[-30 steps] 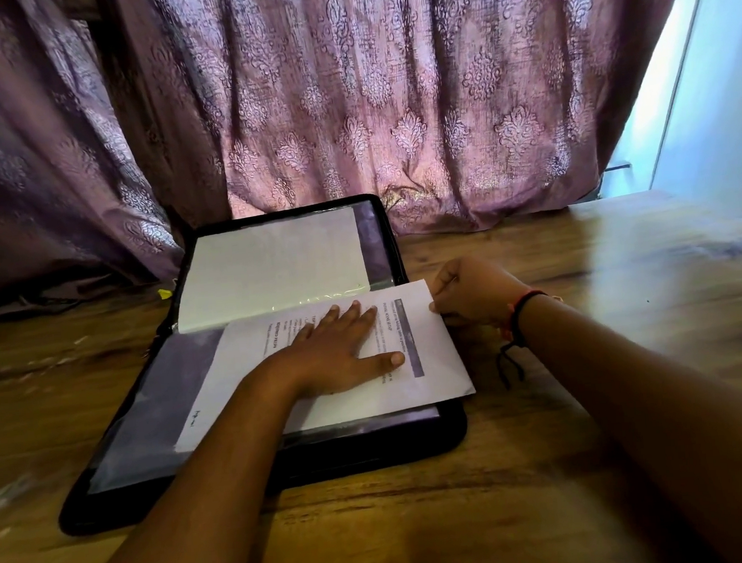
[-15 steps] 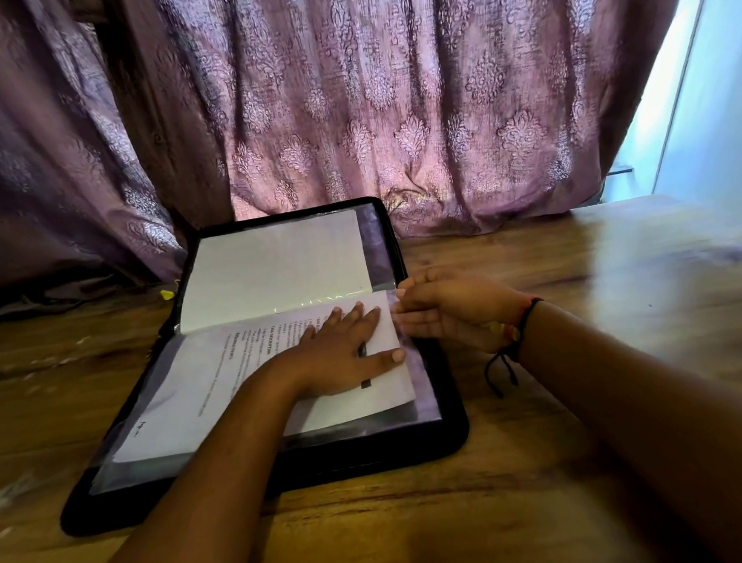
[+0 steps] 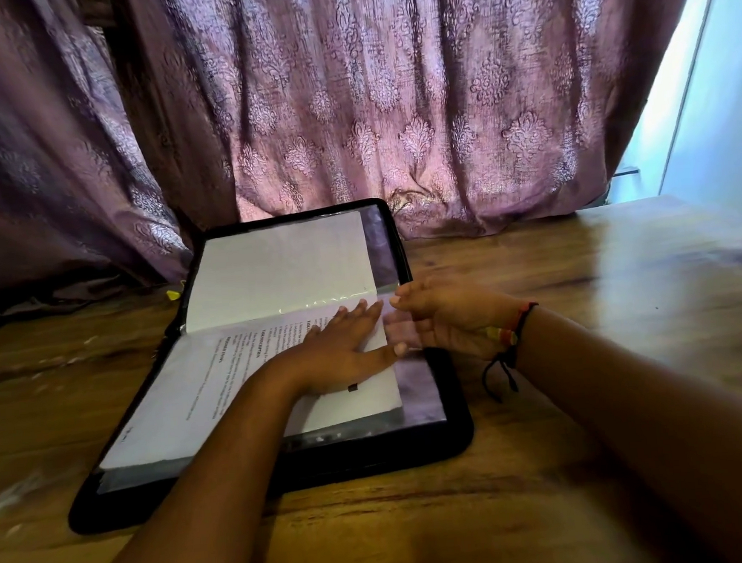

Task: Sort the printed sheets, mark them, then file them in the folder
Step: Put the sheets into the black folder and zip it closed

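Printed sheet [image 3: 218,391]: text too small to read; middle covered by left hand [image 3: 339,350].
Right hand [image 3: 448,324]: fingers motion-blurred, contact with the sheet's edge not determinable.
Both forearms: cut off at bottom edge.
Folder [image 3: 456,430]: near border partly hidden behind left forearm.
Small yellow object [image 3: 174,293] beside folder: too small to identify.
Curtain [image 3: 390,102]: cut off at top and left.

Bare table [image 3: 625,261] right of and before the open folder [image 3: 261,485], curtain [image 3: 392,124] close behind it, dim clutter [image 3: 29,303], perhaps cables, far left, right hand [image 3: 448,324] at folder's right edge
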